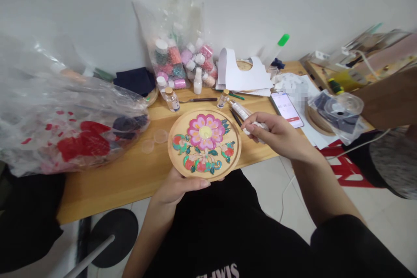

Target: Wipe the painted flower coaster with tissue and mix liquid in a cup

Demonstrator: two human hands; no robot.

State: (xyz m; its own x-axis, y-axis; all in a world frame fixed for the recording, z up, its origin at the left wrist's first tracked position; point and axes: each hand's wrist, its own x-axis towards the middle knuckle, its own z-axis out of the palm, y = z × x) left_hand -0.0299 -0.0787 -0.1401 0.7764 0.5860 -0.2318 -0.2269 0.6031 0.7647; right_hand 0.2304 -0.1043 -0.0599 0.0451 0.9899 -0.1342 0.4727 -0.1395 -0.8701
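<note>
My left hand grips the near rim of a round wooden plate and holds it tilted up over the table's front edge. The plate bears a pink flower with red fruits and green leaves. My right hand is closed around a slim white tube-like tool, just right of the plate, with a crumpled white bit in the fingers. The tool's far end points back toward the small bottles.
A wooden table holds a large plastic bag at left, a bag of bead jars, small glass bottles, a brush, white paper, a phone and a packaged wooden ring.
</note>
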